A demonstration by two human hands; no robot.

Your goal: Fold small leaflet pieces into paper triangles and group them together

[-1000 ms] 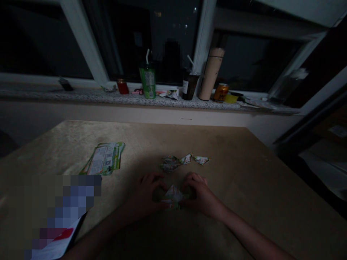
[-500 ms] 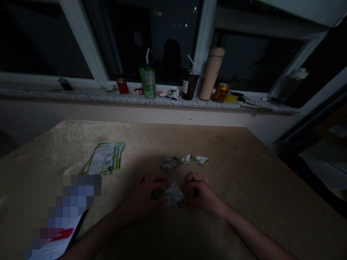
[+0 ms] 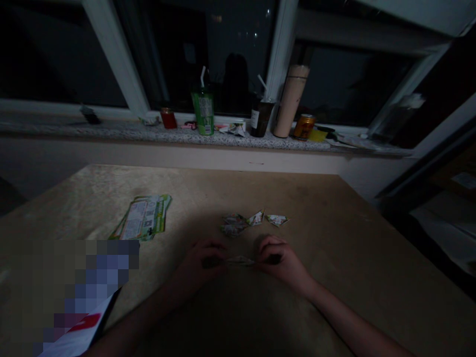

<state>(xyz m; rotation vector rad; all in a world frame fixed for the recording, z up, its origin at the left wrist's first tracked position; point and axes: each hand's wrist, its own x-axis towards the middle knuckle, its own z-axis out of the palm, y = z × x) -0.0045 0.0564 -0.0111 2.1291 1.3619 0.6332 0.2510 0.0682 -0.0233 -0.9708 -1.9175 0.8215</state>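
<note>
In dim light, my left hand [image 3: 199, 263] and my right hand [image 3: 280, 260] pinch the two ends of a small folded piece of printed paper [image 3: 240, 261], held flat and edge-on just above the brown table [image 3: 334, 238]. Both hands have their fingers curled round the paper. Just beyond the hands lie several small folded paper pieces [image 3: 253, 221] in a loose row. A stack of green and white printed leaflets [image 3: 143, 223] lies on the table to the left.
A stone windowsill [image 3: 111, 131] behind the table carries a green cup with a straw [image 3: 203, 111], a dark cup [image 3: 260, 116], a tall beige tumbler [image 3: 290, 101], a red can [image 3: 168, 118] and an orange can [image 3: 304, 126]. A white sheet [image 3: 80, 334] lies at the near left.
The folded paper showed as an upright triangle between my hands; it now lies flattened and stretched between my fingertips, and both hands have shifted slightly apart and farther away from me.
</note>
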